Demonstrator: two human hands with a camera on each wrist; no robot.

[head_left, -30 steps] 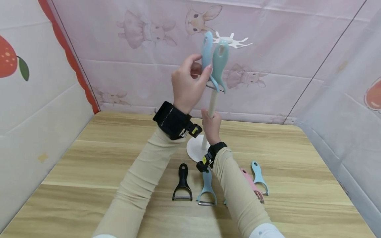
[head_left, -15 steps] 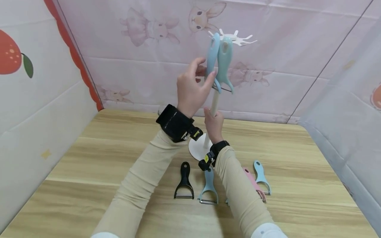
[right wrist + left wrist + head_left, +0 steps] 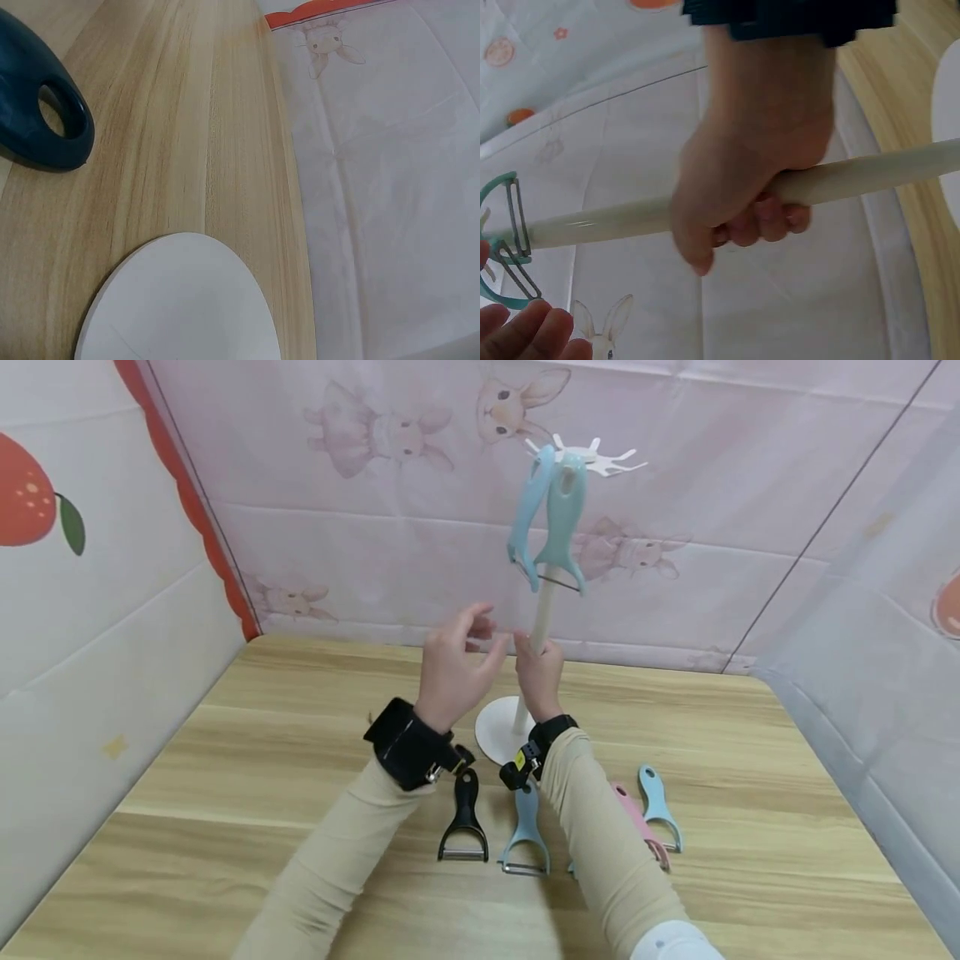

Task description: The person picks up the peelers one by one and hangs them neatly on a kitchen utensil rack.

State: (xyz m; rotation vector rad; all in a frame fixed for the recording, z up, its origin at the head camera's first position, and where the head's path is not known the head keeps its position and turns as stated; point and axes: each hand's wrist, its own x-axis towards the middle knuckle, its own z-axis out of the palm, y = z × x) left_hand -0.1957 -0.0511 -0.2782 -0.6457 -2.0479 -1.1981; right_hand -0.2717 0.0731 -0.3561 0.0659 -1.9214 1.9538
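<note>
My right hand [image 3: 539, 678] grips the pale pole [image 3: 542, 618] of a white hanging rack; in the left wrist view its fingers curl round that pole. At the top of the rack is a white ring of hooks [image 3: 600, 460]. From it hang a light blue peeler [image 3: 531, 510] and, beside it, a mint green peeler [image 3: 564, 510]. My left hand [image 3: 457, 668] is below them and to the left of the pole, fingers loosely bent and holding nothing. The rack's round white base [image 3: 498, 732] stands on the table, also seen as the base [image 3: 184, 300] in the right wrist view.
On the wooden table [image 3: 300, 760] lie a black peeler [image 3: 466, 814] and a blue peeler [image 3: 527, 827]. Further right are a pink peeler [image 3: 637, 818] and another blue peeler [image 3: 657, 802]. My right forearm partly covers another bluish piece. A printed cloth wall [image 3: 375, 568] rises behind.
My left hand has let go of the light blue peeler and moved down and left. That peeler now hangs from the rack, turned slightly. My right hand stays on the pole.
</note>
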